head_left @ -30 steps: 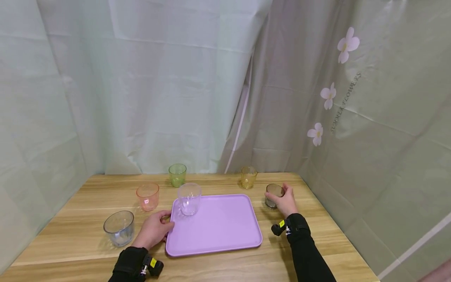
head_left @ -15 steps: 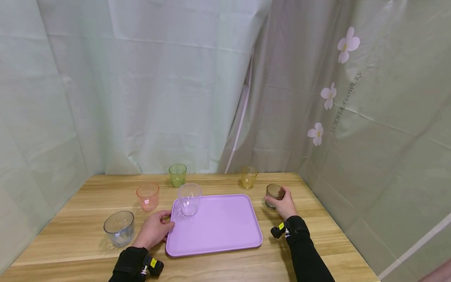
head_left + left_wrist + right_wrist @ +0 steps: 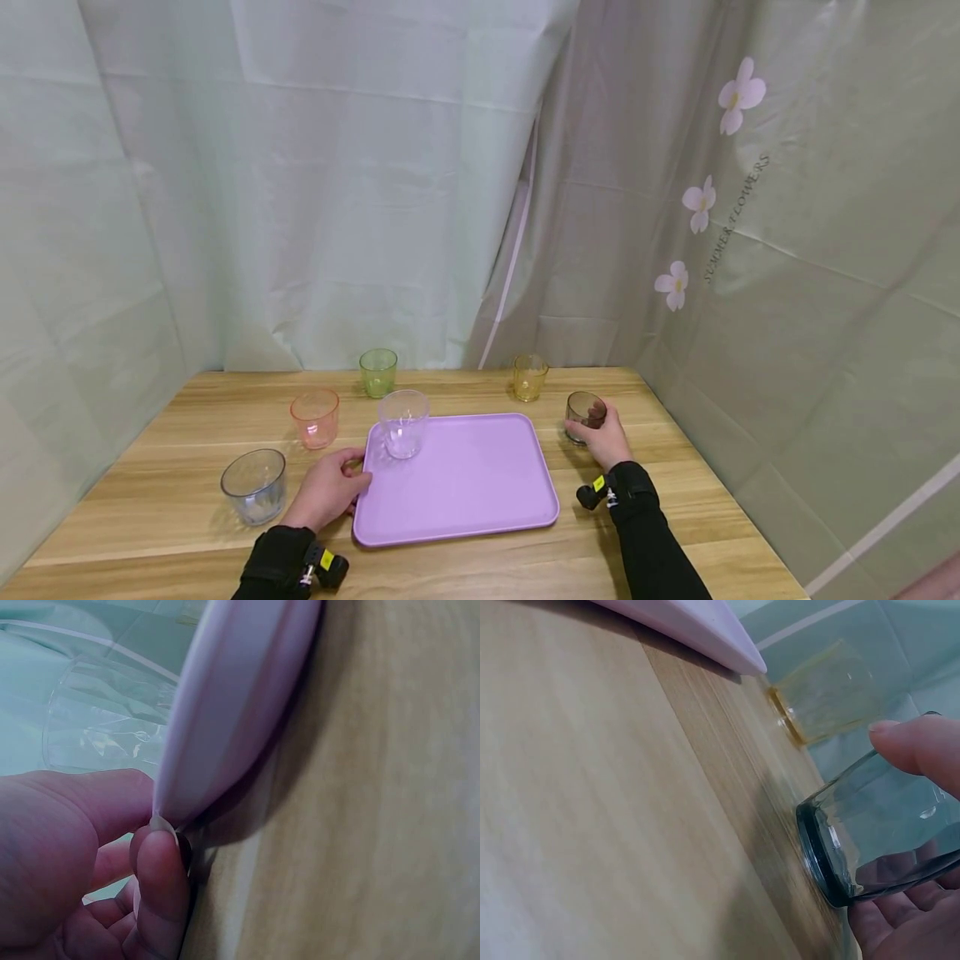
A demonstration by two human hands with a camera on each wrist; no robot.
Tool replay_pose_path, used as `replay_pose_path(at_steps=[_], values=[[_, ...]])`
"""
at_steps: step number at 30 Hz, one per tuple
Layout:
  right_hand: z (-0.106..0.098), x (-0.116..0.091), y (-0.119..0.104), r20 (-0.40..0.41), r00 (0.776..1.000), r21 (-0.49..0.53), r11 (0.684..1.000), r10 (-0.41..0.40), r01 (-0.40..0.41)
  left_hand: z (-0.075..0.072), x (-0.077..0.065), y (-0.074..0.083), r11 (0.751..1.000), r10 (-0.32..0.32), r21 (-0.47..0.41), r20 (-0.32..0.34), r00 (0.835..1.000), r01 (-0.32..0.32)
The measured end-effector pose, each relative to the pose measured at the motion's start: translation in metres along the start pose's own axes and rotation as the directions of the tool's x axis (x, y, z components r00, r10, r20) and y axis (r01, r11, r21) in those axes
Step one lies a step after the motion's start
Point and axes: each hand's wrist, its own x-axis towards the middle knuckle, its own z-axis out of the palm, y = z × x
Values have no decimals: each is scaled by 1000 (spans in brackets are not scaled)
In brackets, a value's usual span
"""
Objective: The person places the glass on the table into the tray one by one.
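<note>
At the left edge of a light purple tray [image 3: 472, 483], my left hand [image 3: 324, 492] pinches the rim between thumb and fingers. The left wrist view shows the fingertips at the rim's underside [image 3: 225, 712]. A clear glass cup [image 3: 403, 429] stands upright in the tray's back left corner. Right of the tray, my right hand [image 3: 611, 443] holds a smoky dark glass cup [image 3: 582, 410]. Its thumb is on the near side and its fingers reach round the far side. In the right wrist view, the cup's thick base [image 3: 821, 855] is at the wooden tabletop; whether it touches cannot be told.
A blue-grey glass bowl-like cup [image 3: 255, 487] and a pink-orange cup [image 3: 316, 419] stand left of the tray. Behind it are a green cup [image 3: 378, 373] and a yellow cup [image 3: 529, 377]. Curtains [image 3: 360, 183] hang along the back and sides of the wooden table [image 3: 187, 450].
My right hand has lowered slightly, and its fingers have moved from the dark cup's rim to round its side. My left hand, the tray and the other cups look unchanged.
</note>
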Motion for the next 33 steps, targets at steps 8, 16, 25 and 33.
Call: replay_pose_path(at_steps=[8, 16, 25, 33], values=[[1, 0, -1, -15, 1000, -14, 1000, -12, 12, 0, 0, 0, 1000, 14, 8, -5, 1000, -14], [-1, 0, -1, -11, 1000, -25, 1000, -10, 10, 0, -1, 0, 1000, 13, 5, -8, 1000, -13], [-1, -8, -11, -14, 1000, -27, 1000, 7, -8, 1, 0, 0, 1000, 12, -6, -11, 1000, -12], [-4, -12, -15, -8, 1000, -28, 1000, 2, -2, 1, 0, -1, 1000, 11, -5, -8, 1000, -11]])
